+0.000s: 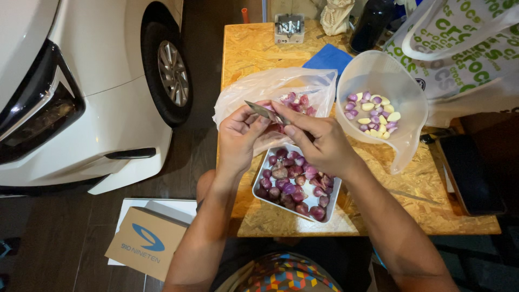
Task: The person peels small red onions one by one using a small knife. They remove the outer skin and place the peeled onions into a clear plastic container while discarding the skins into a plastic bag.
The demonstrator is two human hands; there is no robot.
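Surface: pale chipboard tabletop (259, 48), rough-flaked, standing on dark wood-plank floor (48, 238).
Room: garage-like; white car (81, 81) with dark tyre just left of the tabletop; brown cardboard box (145, 242) on the floor below.
Left hand (238, 138): fingers curled together, pinching a small reddish-purple shallot (277, 127) above the tray.
Right hand (319, 143): closed around a slim grey-bladed knife (260, 111), blade tip pointing left across the left fingers.
Below hands: white rectangular tray (335, 197) heaped with unpeeled purple shallots.
Behind: clear crumpled plastic bag (270, 86) with more shallots.
Right: translucent plastic jug (381, 70) holding peeled pale cloves; white printed tote bag (465, 43) beside it.
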